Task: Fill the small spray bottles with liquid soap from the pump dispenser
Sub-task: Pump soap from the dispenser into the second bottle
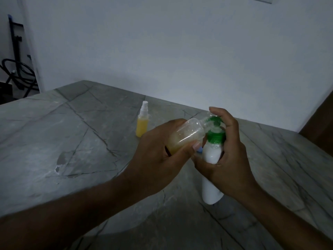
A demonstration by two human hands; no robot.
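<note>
Grey veined stone is forming the surface [54, 145] beneath both hands. The left hand [158, 150] is gripping a small clear spray bottle [185, 136], fingers and thumb curled round its body, and is holding it tilted with its open neck meeting the green pump nozzle [214, 120]; yellowish liquid is lying in the bottle's lower part. The right hand [228, 156] is wrapping around the white pump dispenser [211, 177], which is standing with its base on the surface, while its index finger is resting over the pump head. Farther back and left of the hands, a second spray bottle [142, 121], capped and holding yellow liquid, is standing upright near the white wall [180, 51].
</note>
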